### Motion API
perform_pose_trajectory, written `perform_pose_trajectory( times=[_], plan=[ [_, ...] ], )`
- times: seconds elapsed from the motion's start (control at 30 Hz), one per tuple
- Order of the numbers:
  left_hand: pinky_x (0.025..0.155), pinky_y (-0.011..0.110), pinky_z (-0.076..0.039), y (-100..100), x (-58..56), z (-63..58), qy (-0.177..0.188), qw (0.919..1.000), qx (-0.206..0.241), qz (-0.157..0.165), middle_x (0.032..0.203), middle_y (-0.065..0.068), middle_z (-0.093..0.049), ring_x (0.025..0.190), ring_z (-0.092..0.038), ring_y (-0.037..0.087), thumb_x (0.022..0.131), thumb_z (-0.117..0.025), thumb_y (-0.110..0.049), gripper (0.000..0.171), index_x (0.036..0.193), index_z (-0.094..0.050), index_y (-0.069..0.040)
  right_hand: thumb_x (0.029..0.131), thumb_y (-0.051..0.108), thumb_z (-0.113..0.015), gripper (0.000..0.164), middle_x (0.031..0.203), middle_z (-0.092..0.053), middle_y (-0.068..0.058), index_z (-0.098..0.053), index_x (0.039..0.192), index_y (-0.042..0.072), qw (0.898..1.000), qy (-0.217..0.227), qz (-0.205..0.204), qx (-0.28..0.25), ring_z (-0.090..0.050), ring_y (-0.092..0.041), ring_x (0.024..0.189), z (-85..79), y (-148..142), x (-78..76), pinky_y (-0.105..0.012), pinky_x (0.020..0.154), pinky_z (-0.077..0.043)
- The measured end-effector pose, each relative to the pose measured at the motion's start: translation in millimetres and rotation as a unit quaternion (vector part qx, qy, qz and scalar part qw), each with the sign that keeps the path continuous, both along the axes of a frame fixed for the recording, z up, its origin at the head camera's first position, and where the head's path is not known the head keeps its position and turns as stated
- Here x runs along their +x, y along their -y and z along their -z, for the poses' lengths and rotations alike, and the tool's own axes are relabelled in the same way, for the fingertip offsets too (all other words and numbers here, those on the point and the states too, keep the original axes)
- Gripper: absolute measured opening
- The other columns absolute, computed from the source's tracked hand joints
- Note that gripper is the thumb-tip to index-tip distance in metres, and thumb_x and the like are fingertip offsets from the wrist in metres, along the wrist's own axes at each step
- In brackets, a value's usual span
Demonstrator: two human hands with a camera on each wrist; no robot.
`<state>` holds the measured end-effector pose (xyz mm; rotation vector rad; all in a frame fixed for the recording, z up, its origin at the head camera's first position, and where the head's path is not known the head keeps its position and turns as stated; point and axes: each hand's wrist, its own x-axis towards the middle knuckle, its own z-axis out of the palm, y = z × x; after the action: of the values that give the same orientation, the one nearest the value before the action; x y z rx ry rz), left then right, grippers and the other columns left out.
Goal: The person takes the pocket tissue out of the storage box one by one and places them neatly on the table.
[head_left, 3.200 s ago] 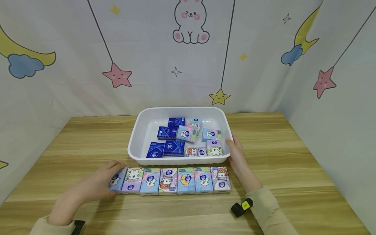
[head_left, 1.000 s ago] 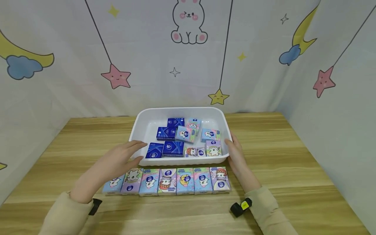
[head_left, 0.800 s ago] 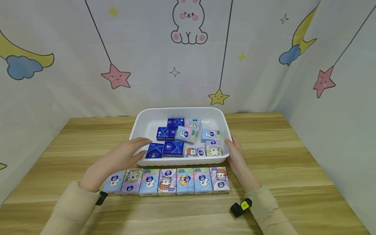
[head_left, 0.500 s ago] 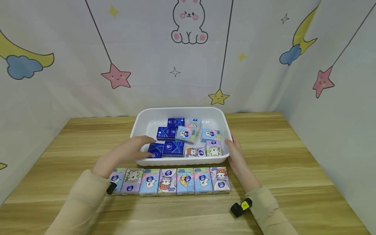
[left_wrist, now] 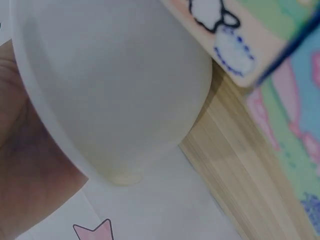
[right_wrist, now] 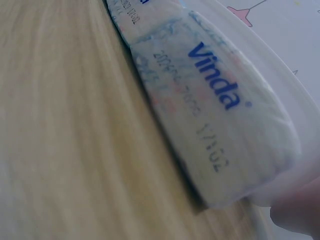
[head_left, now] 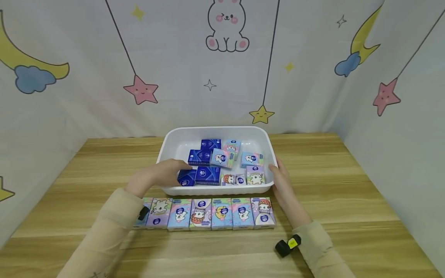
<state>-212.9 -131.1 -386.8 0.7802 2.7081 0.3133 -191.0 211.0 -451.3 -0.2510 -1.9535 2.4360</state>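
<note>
A white plastic tray [head_left: 215, 190] holds several dark blue tissue packs [head_left: 210, 175] and several cartoon-printed tissue packs [head_left: 255, 177]. Over its front left corner is my left hand [head_left: 165, 173]. Its fingertips and thumb are spread around the far and near edges of the front-left blue tissue pack [head_left: 187, 178], which still lies in the tray. My right hand [head_left: 281, 181] grips the tray's right wall, thumb at the rim and fingers outside. In front of the tray, cartoon tissue packs [head_left: 200, 214] form a side-by-side row; my left sleeve partly covers the leftmost.
The wooden table [head_left: 194, 253] extends around the tray and the row. A printed white curtain [head_left: 180, 77] hangs behind the table and along both sides. The row lies close to the tray's front wall. Both wrists wear black straps.
My left hand has left the row's leftmost pack and moved forward and right to the blue pack inside the tray. My right hand stays on the tray wall. The camera has shifted slightly.
</note>
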Motion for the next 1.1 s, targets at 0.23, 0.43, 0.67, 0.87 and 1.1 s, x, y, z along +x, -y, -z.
perform_pose_trajectory(
  times=[0.23,0.43,0.67,0.87,1.1],
  plan=[
    [0.109,0.052,-0.041,-6.0,-1.1,0.2,0.007,0.9998,-0.017,-0.002,0.138,0.018,-0.054,0.128,-0.051,0.037,0.082,-0.073,-0.011,0.061,0.138,-0.05,-0.004,0.1,0.01,-0.035,0.058,0.161,-0.016,-0.012,-0.013,0.154,0.007,1.0,-0.006,-0.005,-0.001,-0.018,-0.029,0.148,0.6,-2.4,-0.2,-0.042,0.124,-0.015],
    [0.108,0.051,-0.042,-5.3,-0.4,0.7,0.002,0.9999,-0.015,-0.003,0.137,0.018,-0.054,0.126,-0.052,0.035,0.082,-0.074,-0.016,0.063,0.139,-0.05,-0.003,0.1,0.009,-0.035,0.058,0.161,-0.016,-0.012,-0.014,0.154,0.008,1.0,-0.004,-0.005,-0.002,-0.018,-0.029,0.149,1.5,-2.0,-0.2,-0.041,0.124,-0.015],
    [0.108,0.051,-0.042,-4.5,-1.0,2.2,-0.006,0.9999,-0.014,0.002,0.136,0.019,-0.054,0.126,-0.052,0.036,0.083,-0.074,-0.015,0.061,0.138,-0.05,-0.002,0.1,0.01,-0.035,0.058,0.161,-0.016,-0.012,-0.013,0.154,0.008,1.0,-0.003,-0.005,0.0,-0.019,-0.029,0.148,2.0,-1.1,-0.4,-0.042,0.123,-0.016],
    [0.109,0.051,-0.041,-4.7,-0.9,3.4,-0.012,0.9998,-0.017,0.007,0.136,0.019,-0.055,0.126,-0.052,0.036,0.083,-0.073,-0.015,0.061,0.138,-0.049,-0.001,0.1,0.01,-0.035,0.058,0.161,-0.016,-0.011,-0.013,0.155,0.009,1.0,-0.002,-0.005,-0.001,-0.02,-0.029,0.148,1.9,-0.8,-0.8,-0.042,0.123,-0.017],
    [0.108,0.05,-0.042,-5.8,-1.8,3.6,-0.019,0.9994,-0.026,0.01,0.134,0.019,-0.055,0.125,-0.053,0.035,0.083,-0.073,-0.014,0.062,0.138,-0.049,0.0,0.1,0.01,-0.035,0.058,0.161,-0.017,-0.011,-0.014,0.154,0.009,1.0,0.0,-0.001,-0.002,-0.02,-0.029,0.148,1.7,-1.3,-1.2,-0.041,0.123,-0.016]
  ],
)
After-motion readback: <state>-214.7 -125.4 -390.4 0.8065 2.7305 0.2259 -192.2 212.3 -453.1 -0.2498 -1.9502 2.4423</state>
